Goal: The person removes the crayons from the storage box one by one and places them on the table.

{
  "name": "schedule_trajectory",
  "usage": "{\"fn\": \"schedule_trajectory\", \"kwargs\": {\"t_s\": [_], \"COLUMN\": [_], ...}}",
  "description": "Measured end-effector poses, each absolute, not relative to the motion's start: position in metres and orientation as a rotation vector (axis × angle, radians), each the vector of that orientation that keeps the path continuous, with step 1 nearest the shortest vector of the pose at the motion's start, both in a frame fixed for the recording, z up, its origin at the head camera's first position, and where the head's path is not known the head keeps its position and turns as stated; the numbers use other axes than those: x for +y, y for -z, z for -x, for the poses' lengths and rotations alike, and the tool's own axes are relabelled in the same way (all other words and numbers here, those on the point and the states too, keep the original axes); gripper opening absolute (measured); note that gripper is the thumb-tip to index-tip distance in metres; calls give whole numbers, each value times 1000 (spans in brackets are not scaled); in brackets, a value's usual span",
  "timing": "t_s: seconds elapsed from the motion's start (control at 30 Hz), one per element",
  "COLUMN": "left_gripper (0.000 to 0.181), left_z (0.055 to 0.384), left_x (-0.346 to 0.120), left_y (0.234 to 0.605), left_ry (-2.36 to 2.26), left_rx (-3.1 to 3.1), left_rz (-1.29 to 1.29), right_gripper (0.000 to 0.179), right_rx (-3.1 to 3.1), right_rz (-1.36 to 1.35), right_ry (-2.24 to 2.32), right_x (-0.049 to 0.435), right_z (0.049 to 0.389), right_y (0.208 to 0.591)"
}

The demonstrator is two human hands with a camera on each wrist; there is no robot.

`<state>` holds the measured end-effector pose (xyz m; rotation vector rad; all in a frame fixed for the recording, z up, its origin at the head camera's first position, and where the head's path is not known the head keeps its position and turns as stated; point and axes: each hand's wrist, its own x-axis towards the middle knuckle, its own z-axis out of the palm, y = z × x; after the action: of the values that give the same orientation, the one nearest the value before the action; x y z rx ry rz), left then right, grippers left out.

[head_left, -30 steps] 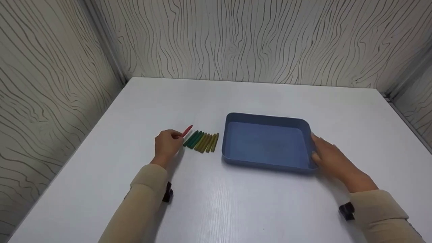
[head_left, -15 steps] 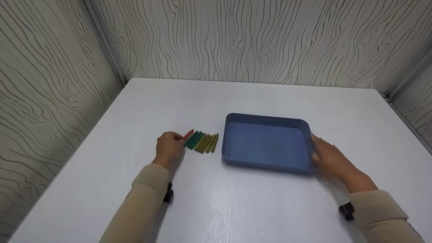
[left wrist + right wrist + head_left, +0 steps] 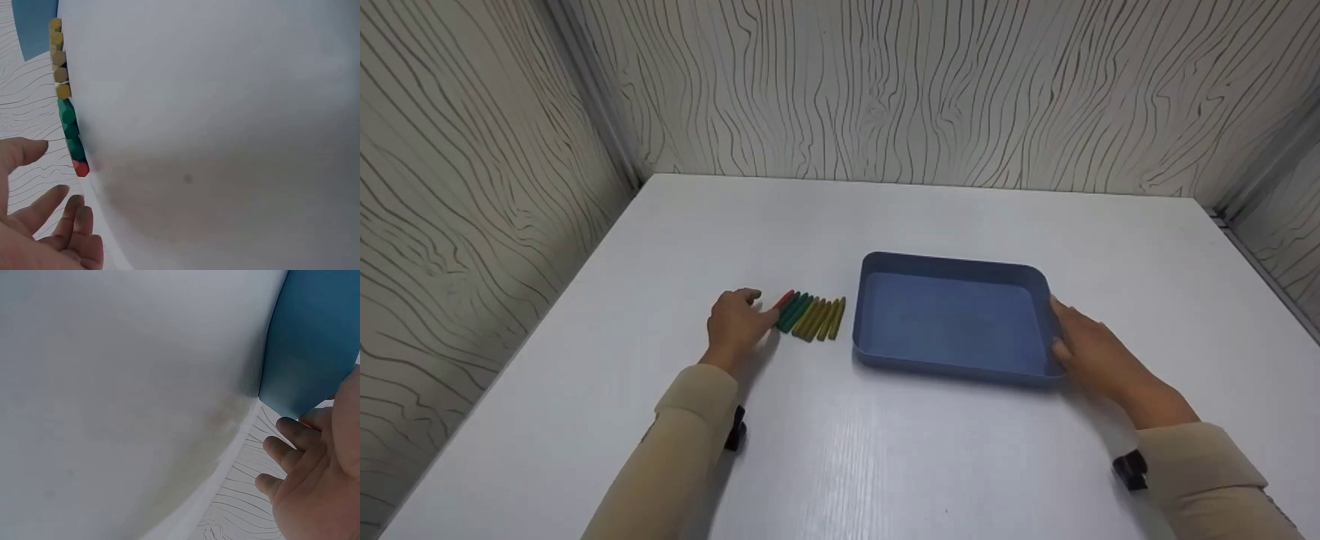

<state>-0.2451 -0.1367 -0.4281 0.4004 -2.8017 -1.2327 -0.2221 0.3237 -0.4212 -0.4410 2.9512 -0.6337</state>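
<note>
A row of crayons lies side by side on the white table (image 3: 840,465). At the row's left end is a red crayon (image 3: 81,168). Green crayons (image 3: 795,313) come after it, then several yellow and ochre crayons (image 3: 820,320). Beside the red crayon is my left hand (image 3: 735,322), thumb and fingers spread apart with nothing held. Its thumb overlaps the near end of the red crayon in the head view. A shallow blue tray (image 3: 952,366) sits right of the row. My right hand (image 3: 1099,352) rests against the tray's right side, its fingers loosely extended in the right wrist view.
Wood-grain patterned panels (image 3: 877,90) stand behind the table and at both sides. A narrow strip of table separates the crayon row from the tray's left wall. A black wrist device (image 3: 1130,470) sits by the right sleeve, another by the left.
My left hand has lowered the red crayon to the left end of the row and let go, its fingers spreading apart. My right hand and the tray have stayed put.
</note>
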Motion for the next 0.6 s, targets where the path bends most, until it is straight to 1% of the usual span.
{"fn": "schedule_trajectory", "kwargs": {"t_s": [0.3,0.6], "left_gripper": [61,63], "left_z": [247,245], "left_x": [-134,-124], "left_y": [428,416], "left_ry": [1024,799], "left_rx": [-2820,-2853], "left_rz": [-304,-171], "right_gripper": [64,65], "right_rx": [2944,2925], "right_rz": [431,432], "right_ry": [635,638], "right_x": [325,328], "right_z": [223,224], "right_y": [424,423]}}
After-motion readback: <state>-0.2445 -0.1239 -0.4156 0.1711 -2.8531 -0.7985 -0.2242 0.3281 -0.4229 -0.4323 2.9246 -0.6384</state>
